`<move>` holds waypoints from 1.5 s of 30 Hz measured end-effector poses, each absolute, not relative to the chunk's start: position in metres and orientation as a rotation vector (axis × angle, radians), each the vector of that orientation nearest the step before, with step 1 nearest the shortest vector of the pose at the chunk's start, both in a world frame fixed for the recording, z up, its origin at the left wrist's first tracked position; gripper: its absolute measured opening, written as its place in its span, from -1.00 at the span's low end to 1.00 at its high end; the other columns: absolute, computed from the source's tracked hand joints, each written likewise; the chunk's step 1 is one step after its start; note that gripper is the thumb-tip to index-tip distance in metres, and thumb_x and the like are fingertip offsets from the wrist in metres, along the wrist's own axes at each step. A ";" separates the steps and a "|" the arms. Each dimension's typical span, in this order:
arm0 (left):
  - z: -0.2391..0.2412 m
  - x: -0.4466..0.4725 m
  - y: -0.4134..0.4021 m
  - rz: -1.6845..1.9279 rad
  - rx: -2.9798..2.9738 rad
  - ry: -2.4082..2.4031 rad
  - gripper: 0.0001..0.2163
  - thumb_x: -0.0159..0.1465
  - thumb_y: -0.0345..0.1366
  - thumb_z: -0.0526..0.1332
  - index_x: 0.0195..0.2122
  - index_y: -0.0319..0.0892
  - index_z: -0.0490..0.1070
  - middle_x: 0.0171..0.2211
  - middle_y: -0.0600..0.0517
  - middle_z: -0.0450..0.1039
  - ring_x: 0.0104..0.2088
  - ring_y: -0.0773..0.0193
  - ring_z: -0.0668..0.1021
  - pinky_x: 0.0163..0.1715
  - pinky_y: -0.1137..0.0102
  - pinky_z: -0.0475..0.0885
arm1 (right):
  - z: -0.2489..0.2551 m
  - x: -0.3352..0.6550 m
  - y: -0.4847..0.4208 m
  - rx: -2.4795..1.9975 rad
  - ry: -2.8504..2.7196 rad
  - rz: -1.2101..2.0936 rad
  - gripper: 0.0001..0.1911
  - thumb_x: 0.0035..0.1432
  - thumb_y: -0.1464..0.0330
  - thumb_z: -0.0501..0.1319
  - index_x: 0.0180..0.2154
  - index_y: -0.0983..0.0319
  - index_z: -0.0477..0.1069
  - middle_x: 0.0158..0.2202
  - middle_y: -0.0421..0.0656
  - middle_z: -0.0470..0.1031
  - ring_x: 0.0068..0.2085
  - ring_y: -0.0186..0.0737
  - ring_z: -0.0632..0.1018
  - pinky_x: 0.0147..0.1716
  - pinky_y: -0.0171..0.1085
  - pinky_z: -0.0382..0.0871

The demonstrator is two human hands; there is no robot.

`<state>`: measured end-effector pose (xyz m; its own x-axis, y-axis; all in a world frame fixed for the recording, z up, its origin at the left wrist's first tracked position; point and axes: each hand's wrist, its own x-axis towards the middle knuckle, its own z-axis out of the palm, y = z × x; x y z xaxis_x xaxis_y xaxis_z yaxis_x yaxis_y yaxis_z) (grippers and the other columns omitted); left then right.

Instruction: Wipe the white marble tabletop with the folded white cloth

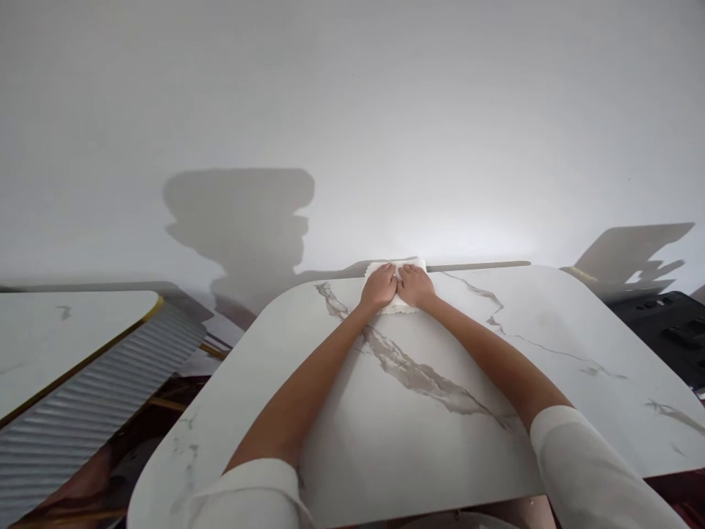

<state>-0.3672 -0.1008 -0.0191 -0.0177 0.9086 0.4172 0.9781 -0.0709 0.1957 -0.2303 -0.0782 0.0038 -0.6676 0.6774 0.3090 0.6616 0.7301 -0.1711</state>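
Note:
A white cloth [410, 265] lies at the far edge of a white marble table [551, 323] with grey veins. My left hand [380, 286] and my right hand [416, 286] lie side by side on top of the cloth, fingers flat and pressed down on it, thumbs touching. Both arms stretch forward across the tabletop, with white sleeves near the camera. Most of the cloth is hidden under the hands.
A plain white wall [352, 110] rises right behind the table's far edge. A second marble-topped table [66, 330] with a ribbed grey side and gold trim stands to the left. Some dark furniture [666, 330] sits at the right.

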 end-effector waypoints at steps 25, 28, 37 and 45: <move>-0.021 -0.308 -0.258 -0.626 -2.205 -1.900 -0.55 0.32 -0.34 -0.14 0.19 -0.35 0.23 0.21 -0.22 0.27 0.25 0.09 0.29 0.25 0.12 0.20 | -0.006 -0.167 -0.233 -1.021 -2.497 -0.101 -0.52 0.27 0.42 -0.02 0.15 0.56 0.26 0.19 0.24 0.29 0.22 0.08 0.29 0.20 -0.02 0.11; -0.022 -0.305 -0.303 -0.584 -2.153 -1.991 -0.53 0.33 -0.32 -0.16 0.21 -0.36 0.20 0.24 -0.23 0.22 0.26 0.10 0.26 0.26 0.12 0.19 | -0.006 -0.164 -0.267 -0.891 -2.527 -0.079 -0.50 0.26 0.41 -0.02 0.16 0.55 0.25 0.20 0.24 0.28 0.23 0.10 0.28 0.20 0.02 0.13; -0.036 -0.260 -0.382 -0.727 -2.064 -2.160 -0.44 0.28 -0.33 -0.08 0.34 -0.14 0.00 0.30 -0.07 0.12 0.30 0.12 0.18 0.26 0.08 0.17 | -0.004 -0.114 -0.324 -0.716 -2.624 0.087 -0.44 0.20 0.39 0.05 0.19 0.54 0.22 0.23 0.24 0.21 0.27 0.10 0.21 0.24 0.04 0.09; -0.032 -0.211 -0.376 -0.820 -2.202 -2.158 -0.42 0.24 -0.32 0.01 0.32 -0.08 0.07 0.31 0.00 0.08 0.30 0.12 0.19 0.24 0.12 0.22 | -0.007 -0.056 -0.324 -0.795 -2.619 0.031 -0.45 0.22 0.39 0.00 0.20 0.47 0.23 0.25 0.13 0.22 0.27 0.06 0.23 0.22 0.00 0.12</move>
